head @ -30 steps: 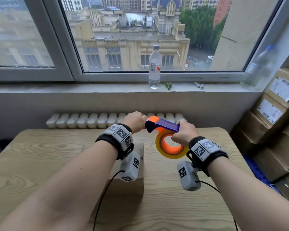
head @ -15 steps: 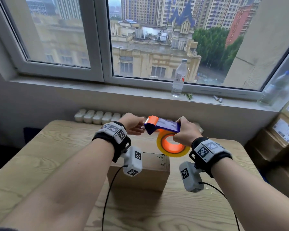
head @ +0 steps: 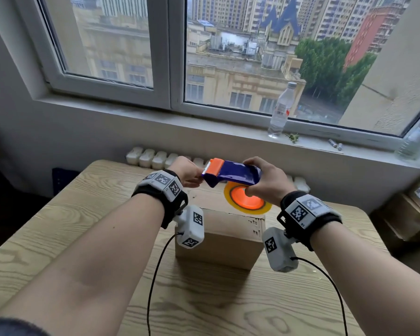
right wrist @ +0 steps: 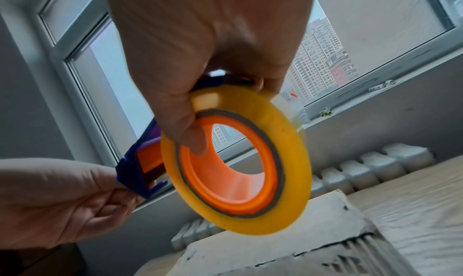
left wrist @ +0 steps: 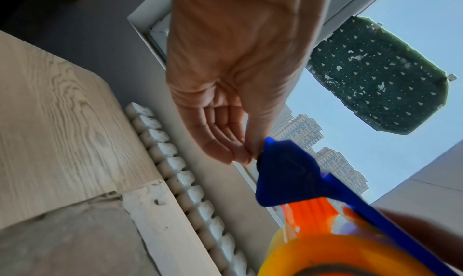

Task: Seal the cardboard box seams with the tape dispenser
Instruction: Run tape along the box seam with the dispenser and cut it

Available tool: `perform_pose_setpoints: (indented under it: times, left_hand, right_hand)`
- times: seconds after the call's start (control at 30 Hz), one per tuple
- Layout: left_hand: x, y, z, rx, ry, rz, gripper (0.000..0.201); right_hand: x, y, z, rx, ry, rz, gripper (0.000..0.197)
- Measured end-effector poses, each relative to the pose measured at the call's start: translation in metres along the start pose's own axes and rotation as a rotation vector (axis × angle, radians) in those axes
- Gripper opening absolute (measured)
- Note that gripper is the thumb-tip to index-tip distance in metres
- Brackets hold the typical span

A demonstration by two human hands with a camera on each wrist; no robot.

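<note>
Since before, we've lowered the tape dispenser [head: 230,175] toward the box [head: 228,236]; right hand [head: 268,181] grips it, left hand [head: 188,172] pinches its tip: draw tape taut first.

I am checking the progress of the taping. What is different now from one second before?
The camera swung left, so the cardboard box shows more fully. The left hand, a fist beside the tape dispenser earlier, now pinches its front end. The right hand still grips the dispenser above the box; no tape is laid yet. The bottle stays on the sill.
</note>
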State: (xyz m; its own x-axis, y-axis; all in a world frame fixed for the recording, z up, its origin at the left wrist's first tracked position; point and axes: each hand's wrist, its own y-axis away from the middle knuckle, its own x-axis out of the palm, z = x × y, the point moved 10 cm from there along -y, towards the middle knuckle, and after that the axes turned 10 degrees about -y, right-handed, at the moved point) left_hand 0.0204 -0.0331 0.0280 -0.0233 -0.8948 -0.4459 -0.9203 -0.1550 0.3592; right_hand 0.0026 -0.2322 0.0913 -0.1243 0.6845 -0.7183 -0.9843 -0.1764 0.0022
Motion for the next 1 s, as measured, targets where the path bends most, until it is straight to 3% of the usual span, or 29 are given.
perform_pose_setpoints:
  times: [0.23, 0.43, 1.0]
  left_hand:
    - [-0.026, -0.006, 0.035, -0.052, -0.056, -0.103, 0.031]
    - [-0.031, -0.016, 0.077, -0.109, -0.05, -0.099, 0.031]
    - [-0.018, -0.025, 0.134, -0.207, 0.05, -0.069, 0.018]
  right_hand:
    - [0.031, -0.005, 0.028, -0.1, 0.03, 0.115, 0.075]
    - [0.047, -0.009, 0.032, -0.105, 0.107, 0.222, 0.075]
    - [0.082, -0.021, 0.044, -0.121, 0.306, 0.29, 0.066]
